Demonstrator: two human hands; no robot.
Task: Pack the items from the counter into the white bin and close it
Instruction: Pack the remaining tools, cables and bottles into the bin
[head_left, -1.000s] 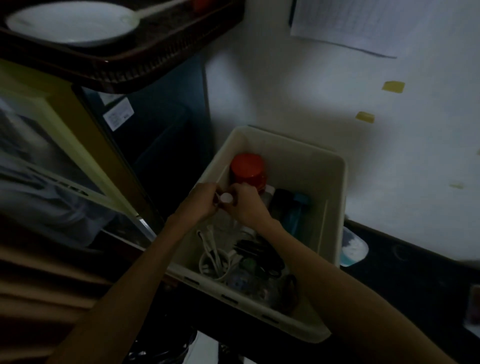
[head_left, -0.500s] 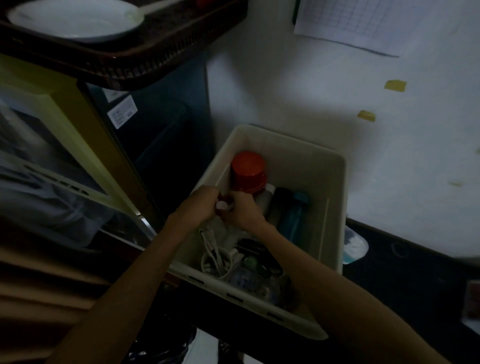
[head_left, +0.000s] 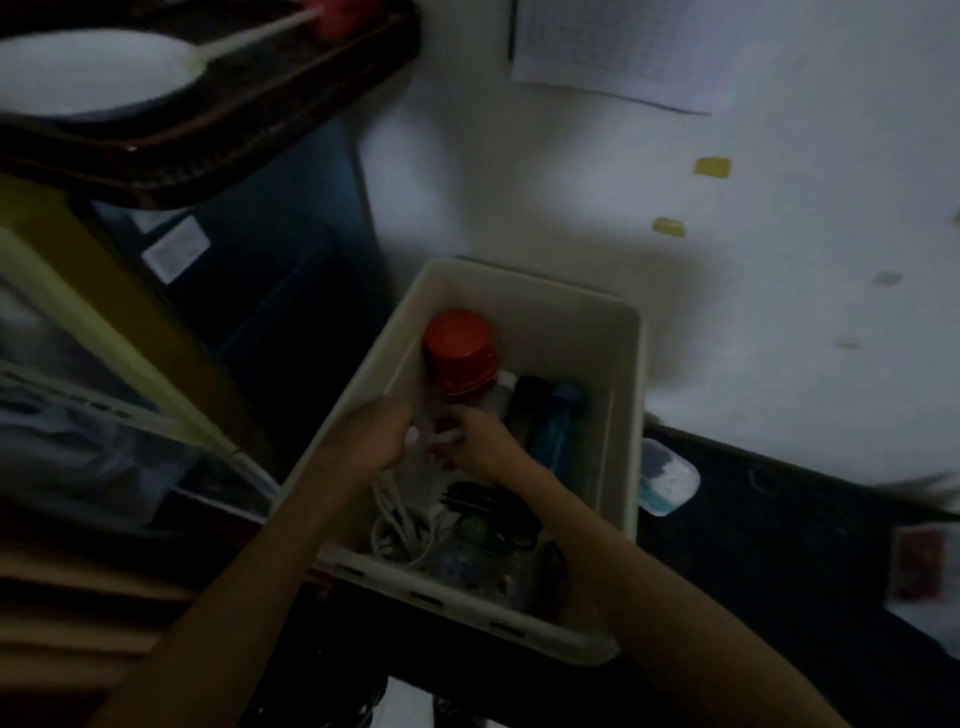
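The white bin (head_left: 626, 415) stands open on the dark counter, against the wall. Inside stand a red-capped jar (head_left: 460, 351), a black bottle (head_left: 527, 410) and a blue bottle (head_left: 558, 431); a white coiled cable (head_left: 402, 530) and dark small items lie at the near end. Both hands are inside the bin, close together. My left hand (head_left: 371, 434) and my right hand (head_left: 480, 441) hold a small white-capped clear bottle (head_left: 434, 436) between them, fingers curled round it. The picture is dim and blurred.
A small white and blue container (head_left: 667, 483) lies on the counter right of the bin. A brown tray (head_left: 208, 114) with a white plate and spoon sits on a shelf at top left. A yellow-framed cabinet (head_left: 104, 312) stands left. A red packet (head_left: 919, 566) shows at the right edge.
Both hands have sunk a little lower into the bin with the small white-capped bottle, toward the near left side. The view shifted slightly.
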